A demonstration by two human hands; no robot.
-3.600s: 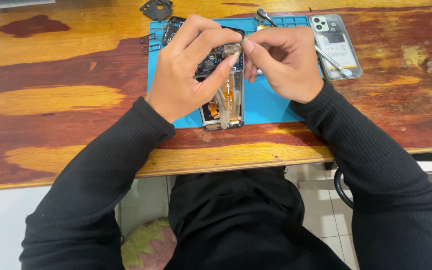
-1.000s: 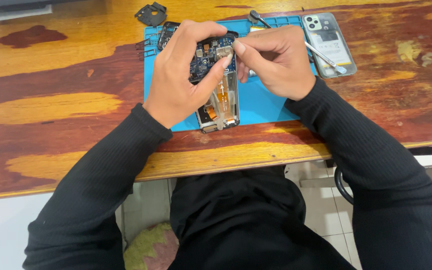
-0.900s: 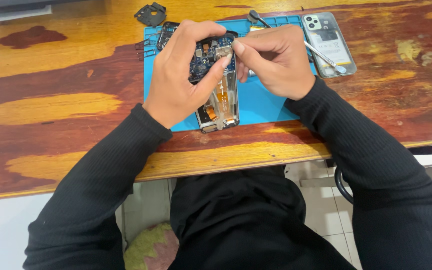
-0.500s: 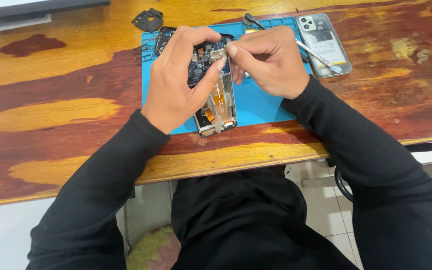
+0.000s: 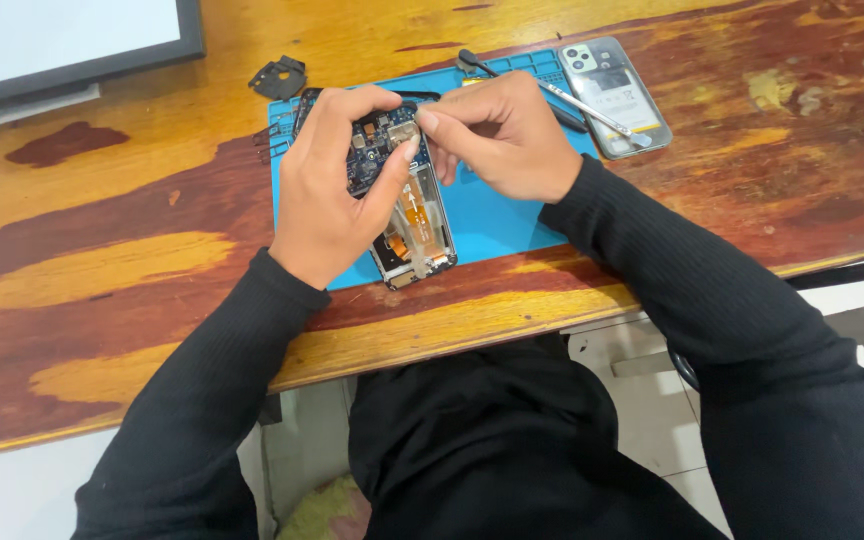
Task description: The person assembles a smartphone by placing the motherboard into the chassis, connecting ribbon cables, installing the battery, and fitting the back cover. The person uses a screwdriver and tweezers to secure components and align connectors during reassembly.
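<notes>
An opened phone frame (image 5: 414,232) with an orange flex cable lies on a blue work mat (image 5: 497,210). My left hand (image 5: 327,195) arches over it and grips a blue circuit board (image 5: 377,150) lifted off the upper end of the frame. My right hand (image 5: 507,135) meets it from the right, fingertips pinched on a small silvery part at the board's top edge. Both sleeves are black.
A phone back cover (image 5: 614,95) lies at the mat's right with a thin metal tool (image 5: 592,108) across it. A black plastic part (image 5: 279,77) sits off the mat's top left. A dark-framed white panel (image 5: 62,45) lies at the far left on the wooden table (image 5: 102,260).
The view has tilted, so the mat and hands sit lower in frame. My hands stay on the board and small part; the pinch has barely shifted.
</notes>
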